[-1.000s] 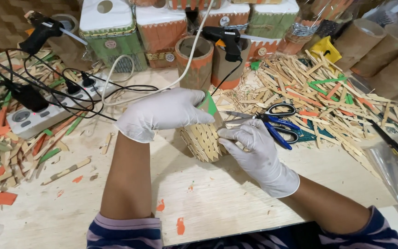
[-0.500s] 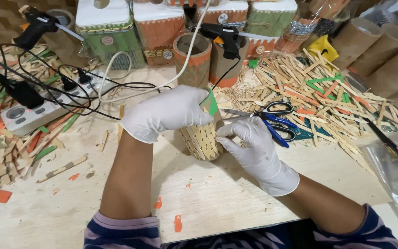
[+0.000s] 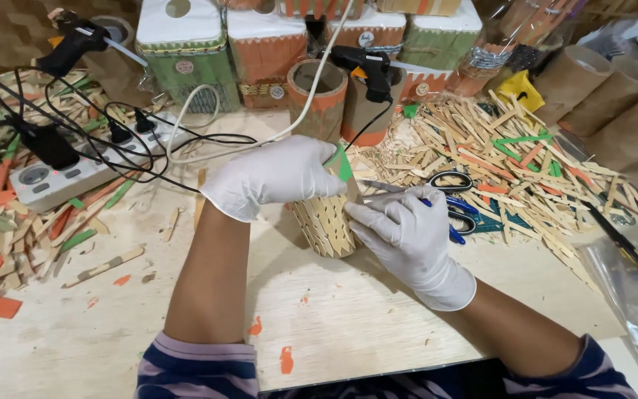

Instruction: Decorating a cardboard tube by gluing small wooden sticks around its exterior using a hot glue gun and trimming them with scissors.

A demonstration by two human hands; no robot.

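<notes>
From the head camera, both hands wear white gloves and meet near the middle of the wooden bench. The left hand is curled over the top of a small cup covered with flat wooden sticks, and its fingers are closed on the cup's rim. A little green stick piece pokes up beside those fingers. The right hand lies against the right side of the cup, with its fingers bent and pressing on the sticks.

Just past the right hand lie blue-handled scissors, and behind them is a big pile of loose wooden sticks toward the far right of the bench. A black glue gun stands near the far edge, leaning on a brown cardboard tube. A second glue gun is at the far left corner. A white power strip with black cords sits at the left side. Orange and green boxes with white lids line the far edge.
</notes>
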